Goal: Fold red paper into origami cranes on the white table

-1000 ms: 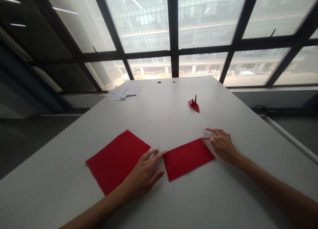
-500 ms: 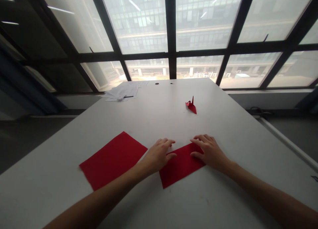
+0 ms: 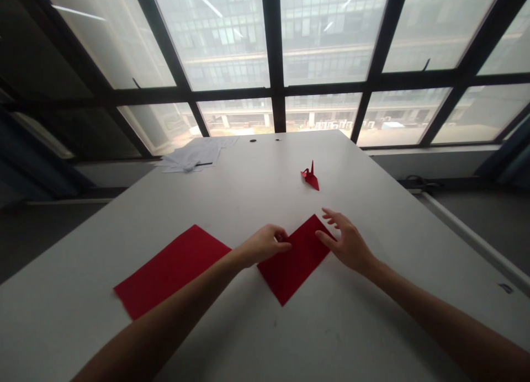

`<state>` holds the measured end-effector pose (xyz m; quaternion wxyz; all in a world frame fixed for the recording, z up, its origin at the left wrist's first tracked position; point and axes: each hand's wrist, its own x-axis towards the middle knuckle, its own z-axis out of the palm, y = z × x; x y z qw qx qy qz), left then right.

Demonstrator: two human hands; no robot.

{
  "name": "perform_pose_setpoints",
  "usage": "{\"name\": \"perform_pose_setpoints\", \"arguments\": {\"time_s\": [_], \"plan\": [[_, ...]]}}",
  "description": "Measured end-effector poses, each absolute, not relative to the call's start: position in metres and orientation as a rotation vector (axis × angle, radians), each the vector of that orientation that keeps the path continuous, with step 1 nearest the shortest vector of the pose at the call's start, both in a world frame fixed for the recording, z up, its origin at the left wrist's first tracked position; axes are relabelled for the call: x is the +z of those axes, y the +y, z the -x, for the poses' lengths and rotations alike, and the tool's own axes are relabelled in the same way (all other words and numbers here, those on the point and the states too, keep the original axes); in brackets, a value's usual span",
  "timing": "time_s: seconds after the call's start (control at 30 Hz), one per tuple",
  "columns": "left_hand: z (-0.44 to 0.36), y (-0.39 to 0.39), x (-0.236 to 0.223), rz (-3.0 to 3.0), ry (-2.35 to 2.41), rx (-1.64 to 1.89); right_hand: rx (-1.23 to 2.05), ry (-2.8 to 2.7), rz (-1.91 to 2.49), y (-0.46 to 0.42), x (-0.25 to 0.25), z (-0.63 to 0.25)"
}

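Observation:
A red rectangle of folded paper (image 3: 296, 266) lies turned at a slant on the white table. My left hand (image 3: 267, 244) pinches its upper left edge between thumb and fingers. Over the far right corner of this paper is my right hand (image 3: 345, 238), fingers spread and thumb above the red surface; I cannot tell whether the thumb touches it. A larger red sheet of paper (image 3: 174, 266) lies flat to the left, its near side partly covered by my left forearm. Farther off stands a red origami crane (image 3: 310, 176).
Loose white papers (image 3: 192, 154) with a dark pen (image 3: 203, 164) on them lie at the table's far left. Two small dark spots mark the far end of the white table (image 3: 248, 200). Behind it rise large framed windows. A small dark item (image 3: 505, 287) is at the right.
Both hands came in over the folded paper from its upper corners. The paper has turned counterclockwise, its right end swinging away from me. My left hand has closed on its edge. The view shifted slightly.

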<state>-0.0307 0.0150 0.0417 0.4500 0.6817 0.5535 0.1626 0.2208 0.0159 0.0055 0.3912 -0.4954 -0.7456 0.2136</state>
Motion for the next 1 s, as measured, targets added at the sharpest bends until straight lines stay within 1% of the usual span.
{"name": "perform_pose_setpoints", "arguments": {"time_s": [0.17,0.23,0.3,0.37,0.53,0.63,0.73,0.8,0.9,1.0], "plan": [[0.024,0.020,0.041,-1.169,1.151,0.792,1.297,-1.458,1.196,0.021,0.025,-0.210],[0.020,0.019,0.036,-1.066,1.092,0.921,1.476,-1.243,1.140,0.022,0.025,-0.202],[0.018,0.018,0.031,-1.065,1.061,0.990,1.545,-1.104,1.107,0.025,0.020,-0.196],[0.018,0.017,0.027,-1.098,1.031,0.997,1.511,-1.117,1.113,0.028,0.015,-0.193],[0.024,0.019,0.019,-1.181,1.016,0.961,1.310,-1.245,1.124,0.032,0.005,-0.194],[0.025,0.023,0.014,-1.183,1.028,0.964,1.290,-1.268,1.048,0.031,0.002,-0.195],[0.027,0.027,0.014,-1.052,0.941,0.939,1.293,-1.307,0.979,0.032,0.000,-0.197],[0.030,0.030,0.018,-0.899,0.842,0.856,1.266,-1.314,0.910,0.033,0.000,-0.200],[0.037,0.034,0.027,-0.737,0.741,0.643,1.162,-1.419,0.778,0.033,0.005,-0.205],[0.040,0.032,0.035,-0.801,0.739,0.497,1.143,-1.566,0.700,0.031,0.011,-0.207]]}}
